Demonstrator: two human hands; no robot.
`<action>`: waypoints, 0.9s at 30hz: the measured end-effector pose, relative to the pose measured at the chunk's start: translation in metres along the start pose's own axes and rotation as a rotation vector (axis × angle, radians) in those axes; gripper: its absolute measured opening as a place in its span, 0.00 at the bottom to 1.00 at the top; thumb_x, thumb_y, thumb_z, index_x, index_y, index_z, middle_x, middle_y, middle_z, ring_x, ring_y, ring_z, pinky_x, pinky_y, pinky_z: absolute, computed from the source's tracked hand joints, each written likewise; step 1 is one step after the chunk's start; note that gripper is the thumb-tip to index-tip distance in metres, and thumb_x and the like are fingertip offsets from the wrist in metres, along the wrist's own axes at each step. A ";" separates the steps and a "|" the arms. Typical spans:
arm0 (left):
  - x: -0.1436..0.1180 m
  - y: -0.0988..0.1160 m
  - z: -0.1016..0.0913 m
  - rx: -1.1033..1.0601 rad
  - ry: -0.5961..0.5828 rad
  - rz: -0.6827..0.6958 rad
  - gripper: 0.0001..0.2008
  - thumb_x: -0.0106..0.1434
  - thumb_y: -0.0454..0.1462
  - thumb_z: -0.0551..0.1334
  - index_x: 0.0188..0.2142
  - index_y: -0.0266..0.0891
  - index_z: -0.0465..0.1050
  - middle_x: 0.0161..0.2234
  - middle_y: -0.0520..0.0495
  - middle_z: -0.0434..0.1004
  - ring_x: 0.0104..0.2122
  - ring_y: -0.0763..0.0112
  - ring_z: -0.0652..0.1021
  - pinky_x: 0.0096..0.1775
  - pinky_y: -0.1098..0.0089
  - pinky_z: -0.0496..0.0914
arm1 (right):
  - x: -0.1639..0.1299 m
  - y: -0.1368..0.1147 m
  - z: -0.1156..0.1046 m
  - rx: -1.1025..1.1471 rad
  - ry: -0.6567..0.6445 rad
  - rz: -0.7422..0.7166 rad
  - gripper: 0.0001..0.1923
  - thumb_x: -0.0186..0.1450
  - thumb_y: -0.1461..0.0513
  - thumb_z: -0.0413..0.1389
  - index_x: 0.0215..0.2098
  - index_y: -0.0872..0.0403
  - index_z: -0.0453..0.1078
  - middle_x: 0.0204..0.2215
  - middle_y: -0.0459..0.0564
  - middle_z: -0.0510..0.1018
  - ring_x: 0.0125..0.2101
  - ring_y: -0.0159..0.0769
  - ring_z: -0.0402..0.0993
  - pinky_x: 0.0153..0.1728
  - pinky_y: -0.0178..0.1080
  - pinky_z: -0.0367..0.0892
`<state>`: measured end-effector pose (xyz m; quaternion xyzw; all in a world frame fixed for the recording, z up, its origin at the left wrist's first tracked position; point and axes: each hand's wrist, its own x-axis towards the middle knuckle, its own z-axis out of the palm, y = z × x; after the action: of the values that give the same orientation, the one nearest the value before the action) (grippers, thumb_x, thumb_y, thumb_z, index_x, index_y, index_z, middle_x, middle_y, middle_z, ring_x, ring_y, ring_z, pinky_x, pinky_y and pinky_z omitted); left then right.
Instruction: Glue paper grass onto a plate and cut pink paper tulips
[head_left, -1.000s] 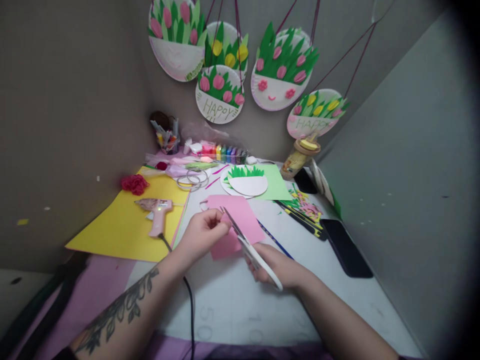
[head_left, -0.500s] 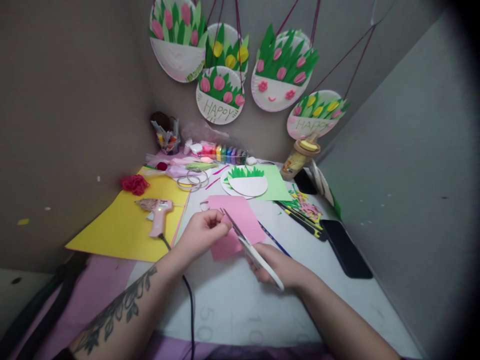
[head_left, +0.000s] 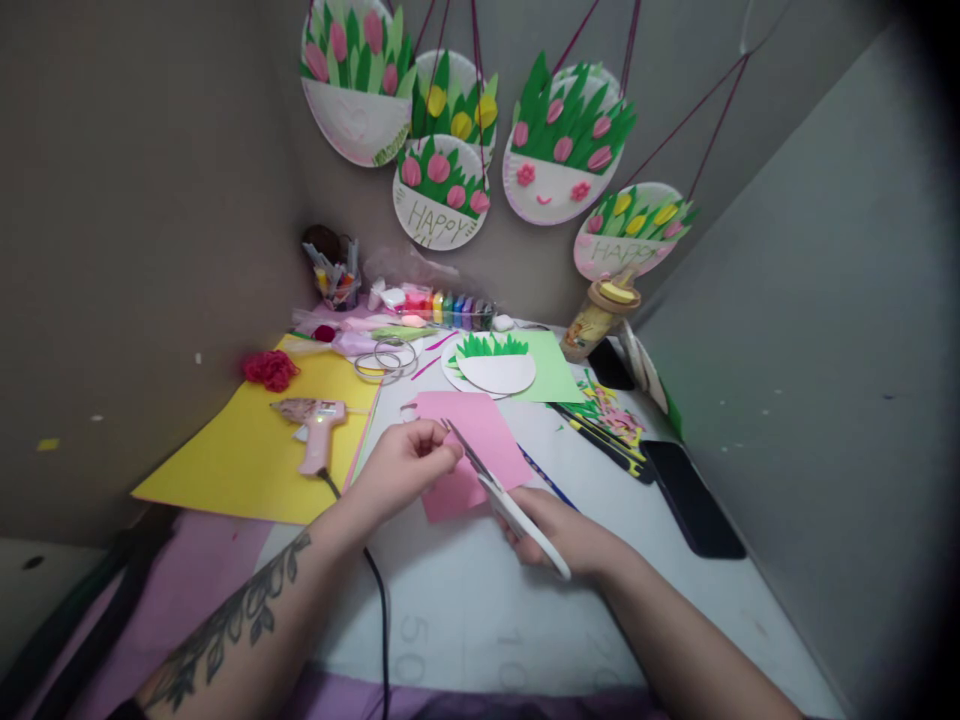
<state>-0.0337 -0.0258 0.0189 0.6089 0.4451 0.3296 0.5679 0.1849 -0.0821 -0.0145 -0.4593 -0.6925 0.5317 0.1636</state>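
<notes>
Along the table's left edge lies a yellow sheet (head_left: 247, 455); a red tangle of yarn (head_left: 270, 368) sits at its far left corner, and a pink glue gun (head_left: 315, 430) rests on its right part, its black cord (head_left: 379, 610) running toward the near edge of the table; beyond the sheet, toward the far edge, a cup of markers (head_left: 334, 272) stands near the far left corner, with wire rings (head_left: 386, 358) lying nearer and a row of coloured clay pots (head_left: 450, 306) along the far edge.

Near the middle of the table the left hand (head_left: 405, 465) pinches the left side of a pink paper (head_left: 480, 450), its grip closed narrow on the sheet, thumb against fingers; the paper is raised a little above the table top, between the two hands; the scissors (head_left: 499, 490) cut into it from the near right, blades pointing toward the far left and only slightly apart; the right hand (head_left: 559, 535) has its grip wrapped around the white handles.

Farther back, a white paper plate with green grass (head_left: 495, 365) lies on a green sheet (head_left: 555, 370); right of it stands a glue jar (head_left: 600, 315); pencils and paper scraps (head_left: 607, 415) lie toward the right edge, and a black phone (head_left: 690, 495) lies flat at that edge.
</notes>
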 end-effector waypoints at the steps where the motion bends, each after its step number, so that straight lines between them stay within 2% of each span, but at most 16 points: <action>1: 0.000 0.000 0.000 -0.003 0.000 0.004 0.10 0.54 0.42 0.61 0.23 0.37 0.67 0.21 0.53 0.68 0.22 0.76 0.67 0.27 0.74 0.61 | 0.000 0.000 0.000 -0.004 0.002 0.004 0.12 0.42 0.67 0.49 0.28 0.54 0.60 0.24 0.41 0.64 0.24 0.29 0.56 0.25 0.32 0.55; 9: 0.000 0.000 -0.001 0.004 0.002 0.020 0.11 0.54 0.42 0.61 0.22 0.37 0.67 0.21 0.54 0.67 0.22 0.77 0.66 0.27 0.74 0.60 | -0.001 0.003 0.000 -0.003 0.020 0.005 0.10 0.44 0.67 0.51 0.27 0.54 0.60 0.24 0.42 0.64 0.25 0.30 0.57 0.27 0.32 0.57; 17: -0.001 0.003 0.001 0.098 0.017 0.018 0.12 0.54 0.42 0.61 0.21 0.37 0.65 0.18 0.54 0.65 0.20 0.76 0.65 0.24 0.74 0.59 | 0.000 0.001 0.000 0.014 0.001 0.021 0.12 0.42 0.68 0.49 0.27 0.54 0.60 0.23 0.41 0.63 0.24 0.29 0.56 0.26 0.32 0.56; 27: 0.000 -0.002 -0.001 0.085 0.020 0.026 0.12 0.55 0.43 0.61 0.22 0.38 0.67 0.20 0.53 0.67 0.21 0.75 0.68 0.24 0.74 0.62 | -0.001 0.007 -0.002 0.002 -0.001 -0.028 0.09 0.46 0.65 0.51 0.28 0.54 0.61 0.24 0.42 0.65 0.25 0.30 0.57 0.26 0.33 0.56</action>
<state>-0.0351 -0.0249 0.0175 0.6350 0.4563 0.3240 0.5326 0.1902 -0.0815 -0.0197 -0.4491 -0.6984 0.5304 0.1711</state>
